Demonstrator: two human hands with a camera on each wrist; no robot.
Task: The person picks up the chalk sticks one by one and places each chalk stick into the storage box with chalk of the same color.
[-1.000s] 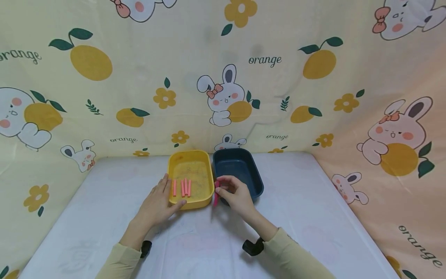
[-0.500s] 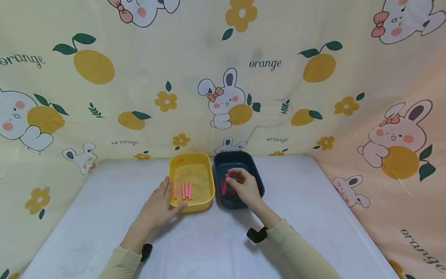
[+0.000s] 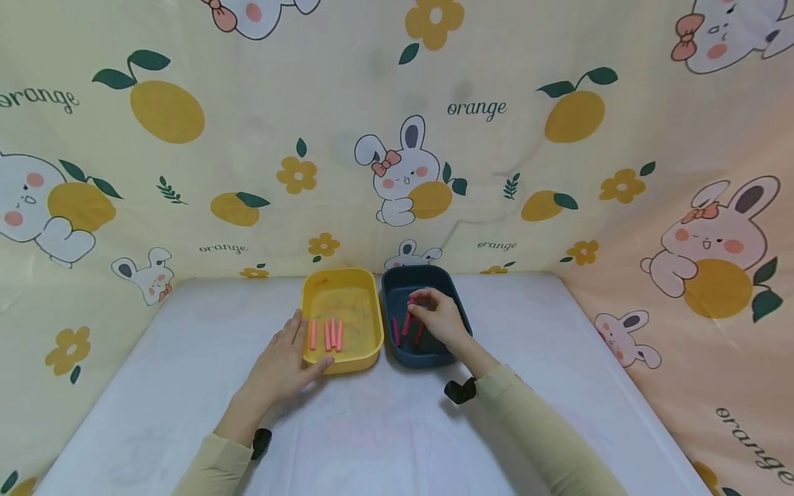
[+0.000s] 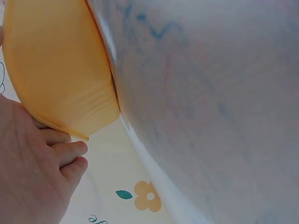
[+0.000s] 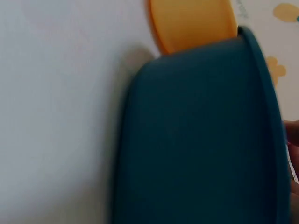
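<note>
In the head view my left hand [image 3: 282, 357] rests against the left side of a yellow tray [image 3: 378, 324], fingers along its rim and thumb at the near corner. Several short light-pink sticks [image 3: 333, 333] lie in that tray. To its right, my right hand [image 3: 439, 318] reaches over a dark blue tray [image 3: 428, 359] and pinches a deep-pink stick [image 3: 406, 324] between thumb and fingertips. Another deep-pink stick [image 3: 395, 331] lies by the left wall, and one more [image 3: 419, 334] shows beside the hand. The right wrist view shows mostly the blue tray's outer wall [image 5: 201, 130].
Both trays stand side by side on a white-covered table [image 3: 360, 441], near its back edge. Behind and at the sides hangs a cream cloth [image 3: 347, 89] printed with rabbits and oranges. A black wrist camera [image 3: 460, 391] sits under the right wrist.
My right hand has moved from the gap between the trays to over the blue tray, carrying the deep-pink stick, and then slightly farther back. My left hand has stayed at the yellow tray.
</note>
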